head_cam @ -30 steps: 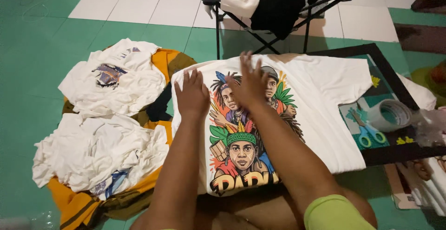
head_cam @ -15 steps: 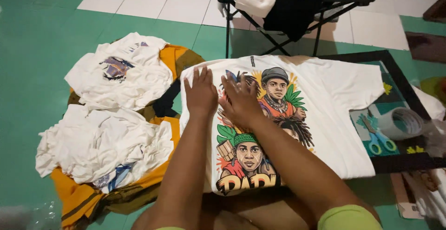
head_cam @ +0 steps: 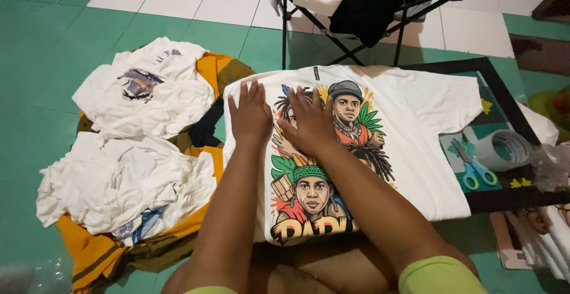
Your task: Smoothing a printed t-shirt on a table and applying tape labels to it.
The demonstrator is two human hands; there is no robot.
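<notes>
Both palms down flat, left hand (head_cam: 250, 115) and right hand (head_cam: 309, 123) spread wide, pressing the printed white shirt (head_cam: 415, 145).

Green and white tiled floor (head_cam: 53, 51); on it a white printed T-shirt (head_cam: 415, 128) spread flat, heaps of crumpled white shirts (head_cam: 130, 181) over orange cloth (head_cam: 89, 252), a black folding chair (head_cam: 368, 9), a black-framed board (head_cam: 504, 98)
</notes>
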